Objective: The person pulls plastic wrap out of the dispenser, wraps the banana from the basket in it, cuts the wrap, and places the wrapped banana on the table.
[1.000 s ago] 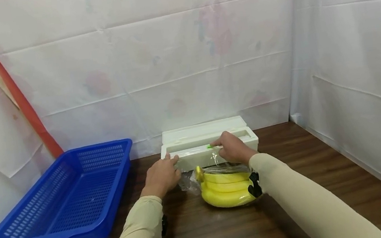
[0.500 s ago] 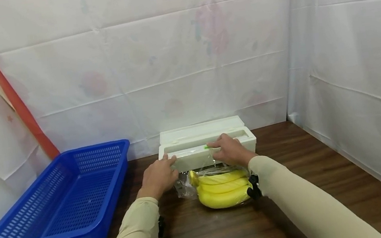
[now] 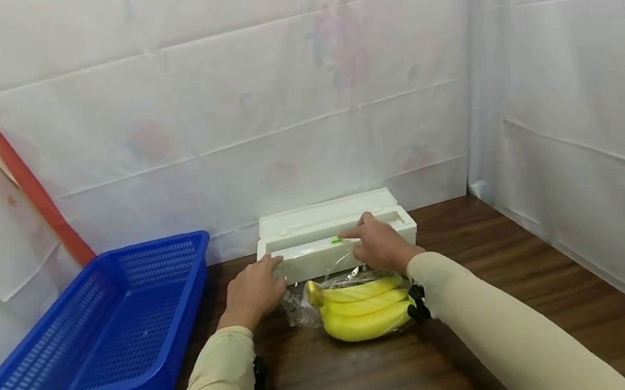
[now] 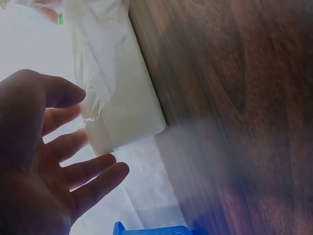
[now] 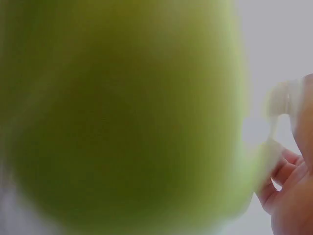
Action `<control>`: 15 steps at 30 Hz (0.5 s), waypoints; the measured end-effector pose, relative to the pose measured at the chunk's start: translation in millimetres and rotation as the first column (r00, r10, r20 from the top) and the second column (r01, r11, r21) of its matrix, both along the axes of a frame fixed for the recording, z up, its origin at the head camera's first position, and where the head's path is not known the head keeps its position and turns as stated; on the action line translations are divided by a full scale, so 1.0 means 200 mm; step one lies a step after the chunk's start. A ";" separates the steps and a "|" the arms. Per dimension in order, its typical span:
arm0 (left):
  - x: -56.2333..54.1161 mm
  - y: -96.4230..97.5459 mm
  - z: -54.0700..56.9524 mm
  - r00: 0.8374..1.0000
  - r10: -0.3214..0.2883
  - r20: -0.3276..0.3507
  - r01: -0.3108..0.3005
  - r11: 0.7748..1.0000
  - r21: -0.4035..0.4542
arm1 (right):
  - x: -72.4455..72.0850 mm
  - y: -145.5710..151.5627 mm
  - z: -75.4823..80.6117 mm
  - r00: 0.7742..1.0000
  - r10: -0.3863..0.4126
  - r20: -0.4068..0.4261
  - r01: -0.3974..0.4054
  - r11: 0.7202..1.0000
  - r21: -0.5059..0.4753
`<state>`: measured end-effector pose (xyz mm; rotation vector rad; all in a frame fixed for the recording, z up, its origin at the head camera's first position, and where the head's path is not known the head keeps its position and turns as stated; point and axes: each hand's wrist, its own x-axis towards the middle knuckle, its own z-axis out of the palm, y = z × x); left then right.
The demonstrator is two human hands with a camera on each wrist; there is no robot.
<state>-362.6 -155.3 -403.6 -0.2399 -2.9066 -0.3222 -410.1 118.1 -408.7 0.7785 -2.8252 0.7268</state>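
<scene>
A white cling film box stands with its lid up at the back of the table, clear film hanging over its front. My left hand touches the box's near left corner; in the left wrist view its fingers are spread loosely round the box end. At the middle of the front rim, my right hand has its index finger bent onto a small green slide cutter. A bunch of yellow bananas lies under the film before the box. In the right wrist view, a blurred yellow-green banana hides most of the work.
A blue perforated plastic basket stands to the left. The dark wood table meets white sheeted walls behind and at the right. Crumpled film lies beside the banana stem. A red strip runs down the left corner.
The head view has turned slightly right. The bananas have moved a little left against the box, and the film in front has shifted. Both hands keep their places on the box.
</scene>
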 end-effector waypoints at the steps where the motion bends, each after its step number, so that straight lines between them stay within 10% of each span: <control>1: 0.00 0.00 0.00 1.000 0.003 -0.009 -0.003 1.000 0.002 | 0.00 0.01 0.00 1.000 0.001 -0.020 -0.001 0.999 0.033; 15: -0.04 0.02 0.05 0.999 0.022 -0.029 -0.023 0.999 -0.026 | 0.03 0.17 -0.05 0.977 -0.042 -0.210 0.088 0.972 0.217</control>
